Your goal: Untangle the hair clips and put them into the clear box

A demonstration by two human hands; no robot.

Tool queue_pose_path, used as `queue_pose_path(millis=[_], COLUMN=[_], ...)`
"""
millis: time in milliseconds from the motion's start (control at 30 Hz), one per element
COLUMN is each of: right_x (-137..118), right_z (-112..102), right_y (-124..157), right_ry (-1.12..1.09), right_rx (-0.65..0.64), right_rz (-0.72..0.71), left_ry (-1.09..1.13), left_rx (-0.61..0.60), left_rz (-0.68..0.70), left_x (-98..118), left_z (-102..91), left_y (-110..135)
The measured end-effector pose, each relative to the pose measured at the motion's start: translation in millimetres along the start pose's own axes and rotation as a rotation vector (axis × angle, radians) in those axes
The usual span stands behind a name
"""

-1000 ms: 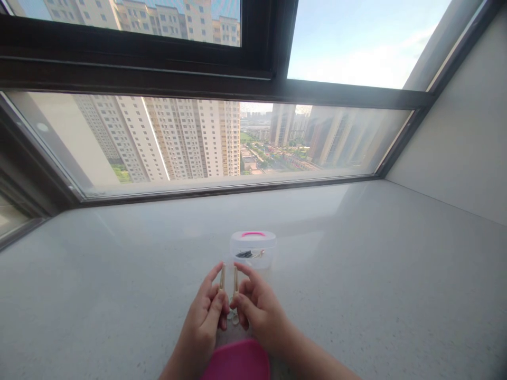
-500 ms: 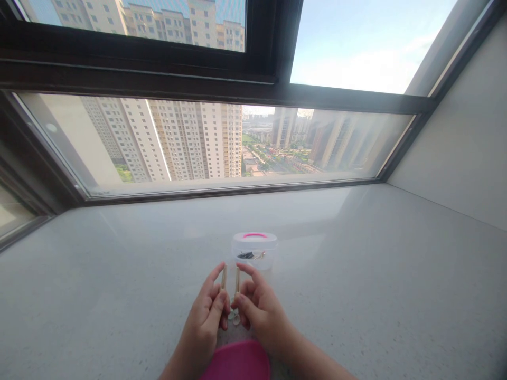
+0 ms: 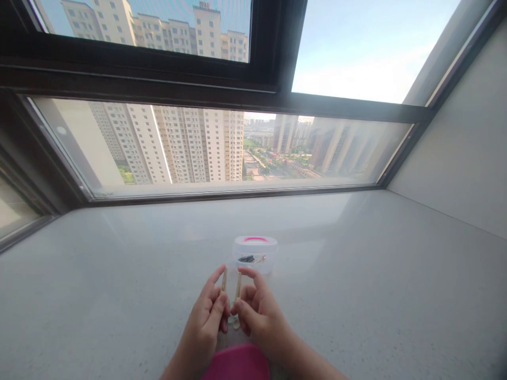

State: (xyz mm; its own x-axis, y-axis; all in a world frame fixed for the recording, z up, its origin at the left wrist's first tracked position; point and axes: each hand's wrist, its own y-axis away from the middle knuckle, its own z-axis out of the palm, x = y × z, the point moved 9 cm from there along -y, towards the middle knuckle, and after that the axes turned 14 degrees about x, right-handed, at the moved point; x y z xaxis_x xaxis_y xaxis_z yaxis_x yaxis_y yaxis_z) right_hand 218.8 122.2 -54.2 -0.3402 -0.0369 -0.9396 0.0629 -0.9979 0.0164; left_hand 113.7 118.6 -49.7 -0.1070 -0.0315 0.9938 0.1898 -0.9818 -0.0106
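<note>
My left hand (image 3: 204,316) is closed on a slim beige-gold stick-like piece (image 3: 224,279), held upright between the index fingertip at its top and the thumb lower down. A similar slim piece (image 3: 238,285) stands upright in my right hand (image 3: 263,311), gripped the same way. The two pieces are side by side with a narrow gap between them; their exact kind is too small to tell. Below the fingers, partly hidden by them, several small pale round pieces (image 3: 236,323) lie on the white speckled countertop (image 3: 138,295).
Just beyond my hands stands a translucent box (image 3: 255,253) with a pink handle and dark and gold slim items inside. A pink rounded object (image 3: 237,363) lies between my wrists. A dark-framed window (image 3: 237,195) borders the back, a pale wall (image 3: 467,153) the right.
My hands keep the same grip, and the two slim pieces stay upright, the gap between them about the same. The whole view has shifted slightly downward in the picture.
</note>
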Motion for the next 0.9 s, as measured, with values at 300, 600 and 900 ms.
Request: queue_pose_path(millis=[300,600,900], right_x=[2,7,-5], right_z=[3,-3,-13], right_y=[1,-5,-10], right_ry=[-0.004,-0.014,0.114], right_rx=[-0.046,0.032,0.112], right_rz=[-0.001,0.017,-0.094], left_ry=[-0.003,0.016,0.063], left_rx=[-0.031,0.028,-0.007], left_rz=[0.019,0.007,-0.047], left_x=[-2,-5,-1], left_z=[1.5,-2.9,0.2], left_y=[-1,-4,-9])
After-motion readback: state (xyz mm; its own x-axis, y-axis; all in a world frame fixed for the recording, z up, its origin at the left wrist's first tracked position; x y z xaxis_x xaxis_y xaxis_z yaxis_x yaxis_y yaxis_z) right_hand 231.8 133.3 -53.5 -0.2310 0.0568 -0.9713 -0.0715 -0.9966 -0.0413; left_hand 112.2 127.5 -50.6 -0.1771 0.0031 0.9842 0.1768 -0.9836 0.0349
